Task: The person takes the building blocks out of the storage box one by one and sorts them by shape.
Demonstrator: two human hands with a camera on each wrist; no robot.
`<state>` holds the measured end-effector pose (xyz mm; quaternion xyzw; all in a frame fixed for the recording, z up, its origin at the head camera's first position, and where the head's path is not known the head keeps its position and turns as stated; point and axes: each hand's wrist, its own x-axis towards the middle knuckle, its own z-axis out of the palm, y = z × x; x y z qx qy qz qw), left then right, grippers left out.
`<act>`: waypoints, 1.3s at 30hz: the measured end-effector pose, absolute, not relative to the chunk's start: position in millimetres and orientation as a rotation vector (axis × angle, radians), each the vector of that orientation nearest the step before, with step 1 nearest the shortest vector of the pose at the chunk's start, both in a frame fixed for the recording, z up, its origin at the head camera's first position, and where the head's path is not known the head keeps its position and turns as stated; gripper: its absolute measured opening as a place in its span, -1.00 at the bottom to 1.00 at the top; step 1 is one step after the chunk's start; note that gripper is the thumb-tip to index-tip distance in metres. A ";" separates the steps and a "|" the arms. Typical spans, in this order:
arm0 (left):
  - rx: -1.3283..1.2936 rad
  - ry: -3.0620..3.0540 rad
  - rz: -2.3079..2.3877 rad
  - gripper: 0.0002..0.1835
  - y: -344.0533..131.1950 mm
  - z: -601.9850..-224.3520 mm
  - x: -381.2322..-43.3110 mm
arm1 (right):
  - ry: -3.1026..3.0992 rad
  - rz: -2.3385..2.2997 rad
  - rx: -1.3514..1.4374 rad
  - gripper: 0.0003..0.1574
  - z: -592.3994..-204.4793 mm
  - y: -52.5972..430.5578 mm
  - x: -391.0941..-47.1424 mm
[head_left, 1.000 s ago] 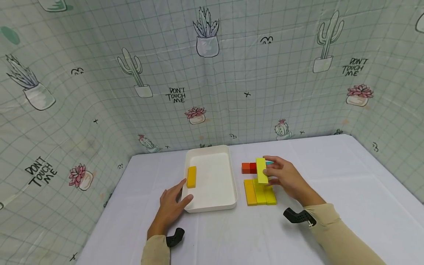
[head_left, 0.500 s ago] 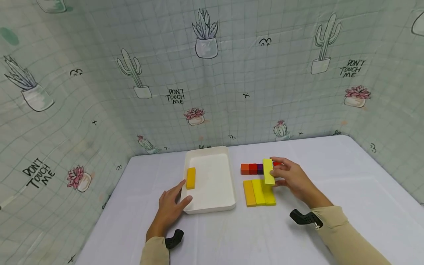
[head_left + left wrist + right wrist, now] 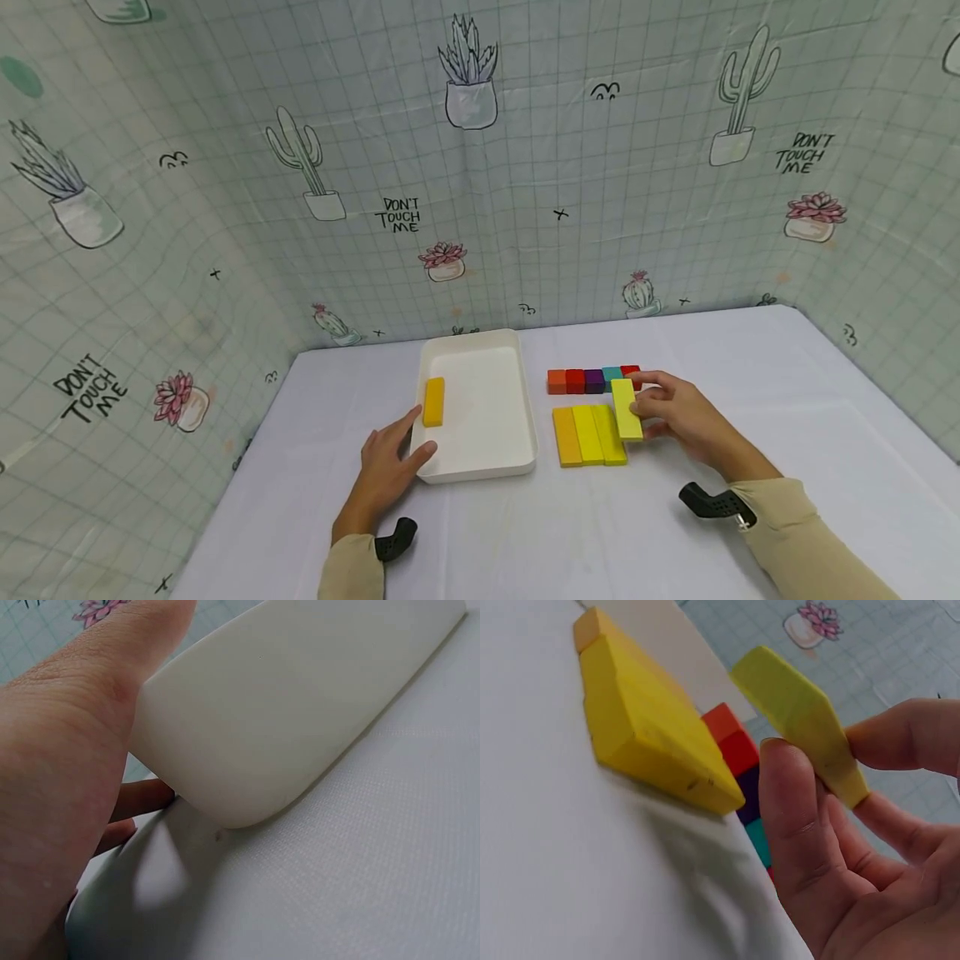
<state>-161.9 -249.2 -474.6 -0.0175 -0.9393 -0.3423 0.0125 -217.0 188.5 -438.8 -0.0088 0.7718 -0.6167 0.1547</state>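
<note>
My right hand (image 3: 686,421) pinches a yellow wooden block (image 3: 627,409) between thumb and fingers. It holds the block raised at the right end of a row of flat yellow blocks (image 3: 588,436), laid side by side on the table; the leftmost is more orange. The right wrist view shows the held block (image 3: 799,712) tilted and clear of the row. My left hand (image 3: 387,469) holds the near left corner of a white tray (image 3: 483,417), thumb over the rim, fingers along the left side. One orange-yellow block (image 3: 433,402) lies inside the tray by its left wall.
Behind the yellow row stands a line of small coloured blocks, with an orange one (image 3: 557,382), a red one (image 3: 574,382), a purple one (image 3: 594,381) and a teal one (image 3: 611,372). A white cloth (image 3: 495,533) covers the table. A printed curtain (image 3: 510,167) hangs behind it.
My right hand has moved right and toward me with the yellow block, from over the coloured line to the right end of the yellow row. My left hand and the tray stay put.
</note>
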 end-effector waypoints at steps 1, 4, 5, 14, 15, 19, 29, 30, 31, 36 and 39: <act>-0.054 -2.930 -1.067 -0.19 -249.3 -474.5 -161.9 | 2.217 -1.751 -0.024 -0.23 -440.4 190.4 -216.3; -0.052 -2.932 -1.069 -0.20 -249.7 -474.2 -161.1 | 2.235 -1.685 -0.017 -0.22 -445.9 195.1 -215.4; -0.054 -2.929 -1.072 -0.19 -249.7 -474.3 -161.0 | 2.242 -1.665 -0.005 -0.21 -447.7 196.5 -215.7; -0.063 -2.906 -1.083 -0.20 -250.0 -478.2 -159.3 | 2.247 -1.589 0.045 -0.18 -456.4 200.1 -214.8; -0.067 -2.902 -1.083 -0.20 -250.2 -478.4 -159.2 | 2.250 -1.584 0.037 -0.17 -456.8 199.7 -214.3; -0.087 -2.894 -1.089 -0.20 -250.2 -476.9 -160.4 | 2.276 -1.578 -0.013 -0.18 -456.4 198.7 -213.2; -0.086 -2.900 -1.086 -0.20 -250.6 -475.2 -164.2 | 2.355 -1.500 -0.141 -0.22 -455.5 198.3 -216.6; -0.086 -2.899 -1.085 -0.20 -250.6 -475.2 -164.4 | 2.367 -1.487 -0.144 -0.22 -455.8 198.2 -216.8; -0.087 -2.899 -1.083 -0.20 -250.4 -475.0 -164.2 | 2.376 -1.476 -0.142 -0.22 -455.9 198.1 -216.8; -0.073 -2.912 -1.089 -0.20 -249.6 -474.2 -163.7 | 2.416 -1.420 -0.129 -0.21 -456.8 196.6 -214.6; -0.064 -2.916 -1.095 -0.19 -248.8 -473.5 -163.2 | 2.434 -1.396 -0.132 -0.20 -457.0 195.7 -213.0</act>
